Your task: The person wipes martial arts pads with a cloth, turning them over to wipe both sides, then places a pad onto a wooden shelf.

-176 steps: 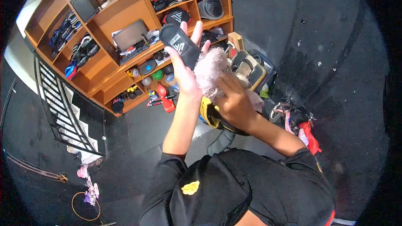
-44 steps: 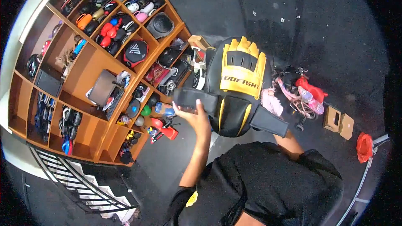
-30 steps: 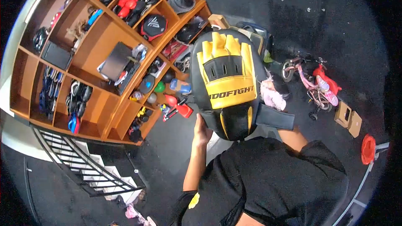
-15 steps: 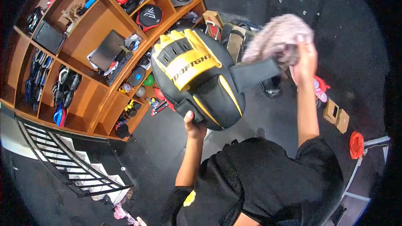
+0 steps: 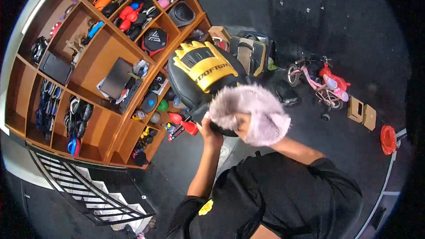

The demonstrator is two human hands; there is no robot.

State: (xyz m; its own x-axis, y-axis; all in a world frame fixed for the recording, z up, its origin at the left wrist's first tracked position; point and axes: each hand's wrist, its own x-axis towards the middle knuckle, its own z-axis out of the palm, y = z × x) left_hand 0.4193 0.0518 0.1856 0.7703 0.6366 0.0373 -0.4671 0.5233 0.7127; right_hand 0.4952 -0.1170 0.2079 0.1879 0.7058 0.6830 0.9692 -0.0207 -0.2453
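Observation:
A black and yellow punch mitt (image 5: 190, 84) is held up in front of my body, its yellow glove side facing up. My left hand (image 5: 211, 132) grips its lower edge, with the fingers partly hidden beneath it. Over the mitt's lower right part lies a fluffy pale pink cloth (image 5: 265, 119), slightly blurred. My right hand (image 5: 243, 126) is closed on this cloth and pressed against the mitt; folds of cloth cover much of the hand.
Wooden shelves (image 5: 106, 110) with gloves, pads and a monitor (image 5: 117, 78) stand at the left. Beyond the mitt is a black and tan pad (image 5: 248, 55). At the right are a pink bicycle (image 5: 316, 82), an open cardboard box (image 5: 361, 113) and a red bag (image 5: 388, 140).
My right hand has swung the cloth from the far right down onto the mitt's lower part. The mitt stays in my left hand, and its side strap is now hidden.

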